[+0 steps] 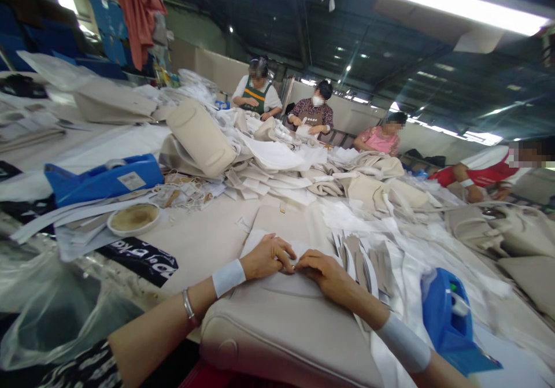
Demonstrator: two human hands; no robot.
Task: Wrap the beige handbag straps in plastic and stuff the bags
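A beige bag (281, 333) lies flat at the table's near edge, its rounded, piped side toward me. White tissue-like sheeting (260, 240) covers part of its upper face. Over the middle of the bag, my left hand (269, 256) is closed, thumb and fingertips pinched together. My right hand (326, 273) meets it from the other side, also pinching, so the fingertips almost touch. A tiny shiny spot shows between them, too small to name. Beyond the hands, a small gold-coloured fitting (282, 209) sits on the beige panel.
Left are a blue tape dispenser (104, 180) and a round tub (133, 219) of tan paste. Another blue dispenser (451, 318) stands right, near stacked beige strips (362, 261). Bag pieces and white paper (277, 156) heap the table's middle. Several people work along the far side.
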